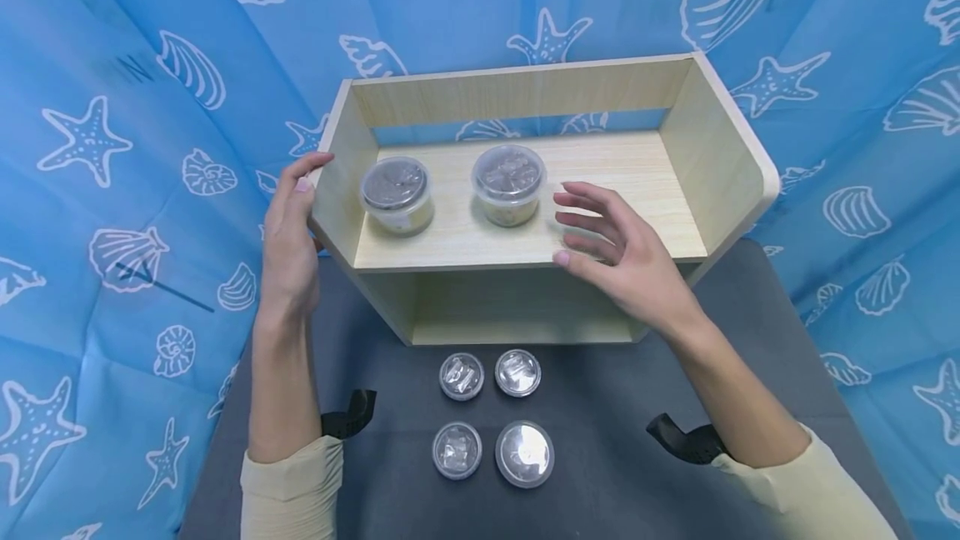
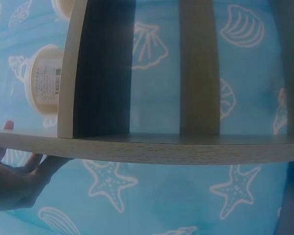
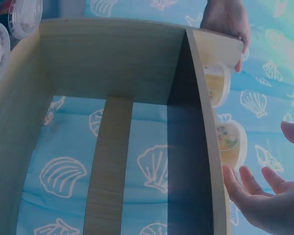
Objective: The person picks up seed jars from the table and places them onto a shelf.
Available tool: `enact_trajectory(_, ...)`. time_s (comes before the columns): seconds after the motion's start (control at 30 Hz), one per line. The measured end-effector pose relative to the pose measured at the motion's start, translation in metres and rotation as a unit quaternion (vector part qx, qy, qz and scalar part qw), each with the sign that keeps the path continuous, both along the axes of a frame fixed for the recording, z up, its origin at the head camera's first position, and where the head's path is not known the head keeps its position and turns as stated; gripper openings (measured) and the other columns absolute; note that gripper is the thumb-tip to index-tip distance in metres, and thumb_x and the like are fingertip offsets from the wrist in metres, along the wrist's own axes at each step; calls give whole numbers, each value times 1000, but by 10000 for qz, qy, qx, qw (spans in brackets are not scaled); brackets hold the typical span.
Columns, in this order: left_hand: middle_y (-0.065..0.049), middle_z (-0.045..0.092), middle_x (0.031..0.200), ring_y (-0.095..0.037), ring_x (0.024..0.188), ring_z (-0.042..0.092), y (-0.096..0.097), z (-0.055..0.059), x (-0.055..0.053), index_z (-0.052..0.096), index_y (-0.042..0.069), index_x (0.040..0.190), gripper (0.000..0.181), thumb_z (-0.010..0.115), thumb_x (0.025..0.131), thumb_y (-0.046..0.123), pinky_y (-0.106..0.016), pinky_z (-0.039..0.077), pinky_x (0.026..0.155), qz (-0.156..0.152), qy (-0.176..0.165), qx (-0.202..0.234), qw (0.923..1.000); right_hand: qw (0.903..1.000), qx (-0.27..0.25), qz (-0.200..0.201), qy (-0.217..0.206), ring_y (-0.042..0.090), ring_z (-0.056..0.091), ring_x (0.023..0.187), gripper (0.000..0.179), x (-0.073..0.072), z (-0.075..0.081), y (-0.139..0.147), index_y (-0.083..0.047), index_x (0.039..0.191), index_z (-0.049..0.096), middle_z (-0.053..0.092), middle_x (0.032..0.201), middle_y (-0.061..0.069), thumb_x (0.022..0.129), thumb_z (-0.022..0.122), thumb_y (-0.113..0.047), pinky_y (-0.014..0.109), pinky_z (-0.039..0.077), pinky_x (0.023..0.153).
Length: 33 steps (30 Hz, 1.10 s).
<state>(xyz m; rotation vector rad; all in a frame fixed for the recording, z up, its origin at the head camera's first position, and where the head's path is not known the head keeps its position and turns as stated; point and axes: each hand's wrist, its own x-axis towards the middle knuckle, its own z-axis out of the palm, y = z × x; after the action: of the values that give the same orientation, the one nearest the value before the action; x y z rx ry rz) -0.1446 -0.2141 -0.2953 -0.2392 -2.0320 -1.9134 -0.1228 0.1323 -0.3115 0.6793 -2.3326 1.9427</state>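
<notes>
My left hand (image 1: 291,248) grips the left side panel of a pale wooden shelf (image 1: 607,161). In the left wrist view its thumb and fingers lie on opposite sides of the panel edge. Two clear round plastic tubs with lids stand upright on the upper board: a left tub (image 1: 399,215), nearer the gripped panel, and a right tub (image 1: 508,208) around the middle. Just right of the right tub, my right hand (image 1: 626,261) hovers with fingers apart and loosely bent, holding nothing. The right wrist view shows that hand's fingertips close beside the right tub (image 3: 230,147).
Several small round lidded containers (image 1: 457,450) lie on the dark grey table (image 1: 600,473) in front of the shelf. Its lower compartment (image 1: 525,307) opens toward me. A blue curtain (image 1: 150,215) with white shell and starfish prints hangs behind and at both sides.
</notes>
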Motion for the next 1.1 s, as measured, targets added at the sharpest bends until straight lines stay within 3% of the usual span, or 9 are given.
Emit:
enact_trajectory(0.3,-8,46,132,-31,107,49,0,-1,1,55,16,138,38,39,107,30,-42,45,71,93,-18,-6,10000,9985,-265,420,224,31,53,126,68,29,-9,8,-1,147,41,49,142,17,86,68,14,34,48,99)
enact_trajectory(0.5,-8,48,128,-30,98,51,0,-1,2,56,16,138,38,36,108,29,-38,44,65,181,43,-120,9998,9964,-273,767,246,30,55,125,70,40,-21,13,2,147,39,48,141,20,84,68,15,37,48,100)
enact_trajectory(0.83,-10,44,139,-33,112,48,3,-2,1,55,15,138,40,32,108,29,-38,44,74,142,59,-203,9997,9931,-125,1145,219,31,55,123,73,53,-57,17,-4,147,41,52,140,17,82,70,15,36,50,97)
enact_trajectory(1.1,-7,41,144,-31,123,42,3,-2,0,56,15,137,40,33,108,30,-41,41,85,146,76,-235,9996,9879,-137,1544,80,33,57,120,71,61,-89,11,0,146,41,53,138,20,83,71,14,38,52,94)
